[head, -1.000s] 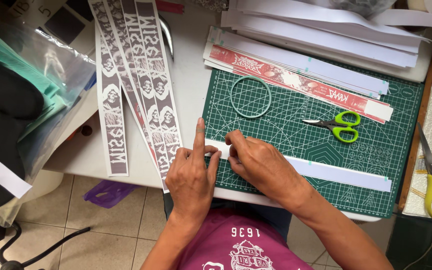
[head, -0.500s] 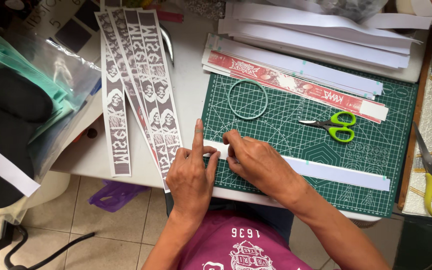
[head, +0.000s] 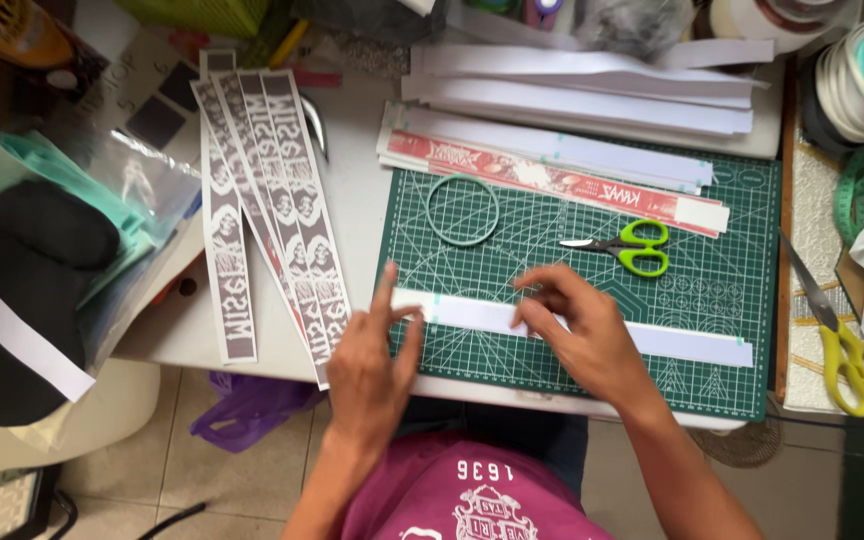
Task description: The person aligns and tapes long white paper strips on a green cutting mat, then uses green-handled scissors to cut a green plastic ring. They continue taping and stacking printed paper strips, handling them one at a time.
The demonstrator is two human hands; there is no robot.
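A long white paper strip (head: 692,343) lies across a green cutting mat (head: 572,380) near the table's front edge. My left hand (head: 372,365) rests at the strip's left end, index finger stretched up along the mat's left edge, fingers apart. My right hand (head: 577,325) hovers over the strip a little right of the left end, fingers curled and spread, touching or just above the paper. Neither hand holds anything. Green-handled scissors (head: 627,246) lie on the mat just beyond my right hand, and a thin ring (head: 463,210) lies at the mat's top left.
Several printed grey strips (head: 282,250) hang over the table's left front edge. A red printed strip (head: 552,180) and stacked white strips (head: 592,90) lie behind the mat. Yellow-handled scissors (head: 847,350) sit at right. A plastic bag with teal sheets (head: 102,200) and a black object (head: 22,290) are left.
My right hand has slid to the right along the white strip and opened up. My left hand stays at the strip's left end.
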